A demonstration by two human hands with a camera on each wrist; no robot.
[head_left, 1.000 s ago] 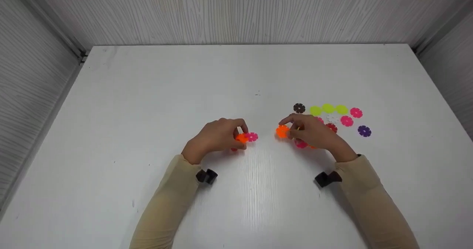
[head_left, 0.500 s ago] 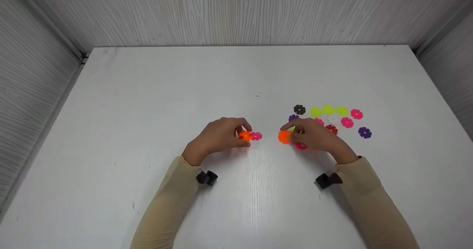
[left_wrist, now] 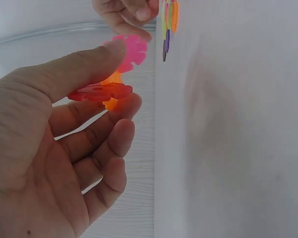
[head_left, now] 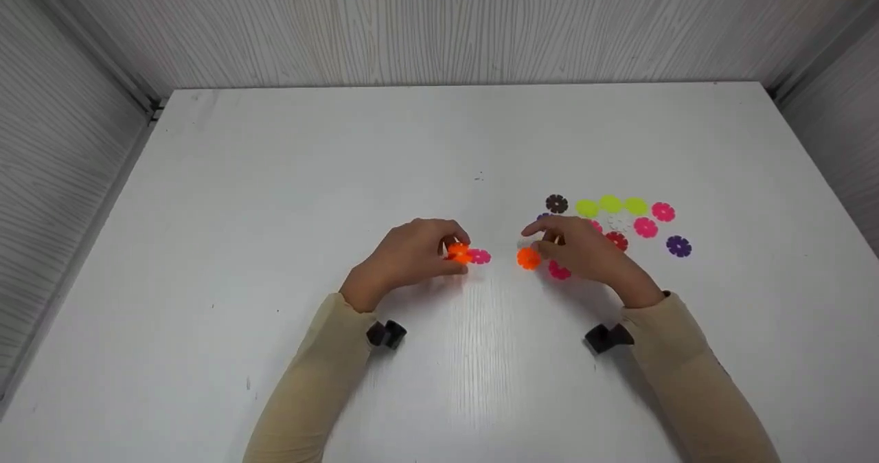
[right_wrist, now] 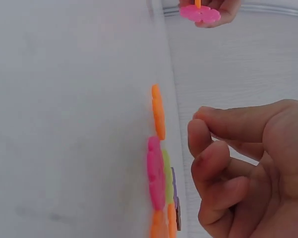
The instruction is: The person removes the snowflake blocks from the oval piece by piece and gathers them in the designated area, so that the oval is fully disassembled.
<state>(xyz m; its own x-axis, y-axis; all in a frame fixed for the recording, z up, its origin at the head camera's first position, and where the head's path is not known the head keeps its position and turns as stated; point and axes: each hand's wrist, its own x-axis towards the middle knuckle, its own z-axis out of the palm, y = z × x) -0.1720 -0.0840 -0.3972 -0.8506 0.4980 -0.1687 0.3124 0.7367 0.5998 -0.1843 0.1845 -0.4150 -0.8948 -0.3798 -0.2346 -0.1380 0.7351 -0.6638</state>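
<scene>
My left hand [head_left: 412,251] pinches a small cluster of notched, flower-shaped plastic discs between thumb and fingers. In the left wrist view the cluster shows a pink disc [left_wrist: 136,51], an orange disc [left_wrist: 112,77] and a red disc [left_wrist: 101,91], slotted together at angles. My right hand [head_left: 575,244] hovers over the table with loosely bent fingers and nothing between them. An orange disc [head_left: 528,258] lies flat on the table just below its fingertips. Beside that, a pink disc [head_left: 559,270] lies partly under the right hand.
More discs lie flat around the right hand: a dark brown disc [head_left: 557,204], yellow-green discs [head_left: 610,204], pink discs [head_left: 645,227], a red disc [head_left: 617,241], a purple disc [head_left: 678,246] and white pieces [head_left: 618,222]. The white table [head_left: 309,147] meets a wood-grain panel [head_left: 439,30] behind.
The orange disc at my right fingertips, tilted up earlier, now lies flat on the table, with the fingers off it. My left hand has shifted slightly right and turned its cluster a little.
</scene>
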